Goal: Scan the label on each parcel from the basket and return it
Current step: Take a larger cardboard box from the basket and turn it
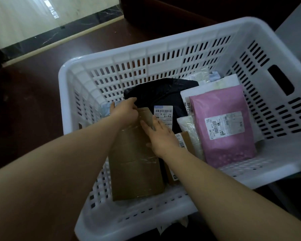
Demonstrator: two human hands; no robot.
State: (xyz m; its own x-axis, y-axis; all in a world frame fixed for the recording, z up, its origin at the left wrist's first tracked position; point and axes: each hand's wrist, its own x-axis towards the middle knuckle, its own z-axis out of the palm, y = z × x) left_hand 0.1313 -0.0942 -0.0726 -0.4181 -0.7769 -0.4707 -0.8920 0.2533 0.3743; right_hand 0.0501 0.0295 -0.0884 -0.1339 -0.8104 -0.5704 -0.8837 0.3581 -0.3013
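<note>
A white slatted plastic basket (163, 47) holds several parcels. A taped brown cardboard box (135, 164) leans against the basket's near left side, its plain face up. My left hand (124, 112) grips the box's far top corner. My right hand (161, 136) rests on its right edge, fingers spread against the cardboard. Behind the box lies a black plastic mailer (162, 94) with a white barcode label (163, 116). At the right lies a pink mailer (222, 126) with its own label facing up.
A white bubble mailer (189, 126) and a second small brown box (186, 140) sit between the black and pink parcels; more white mailers (214, 84) lie behind. The basket rests on a dark brown tabletop (33, 110). A pale floor lies beyond the table's far edge.
</note>
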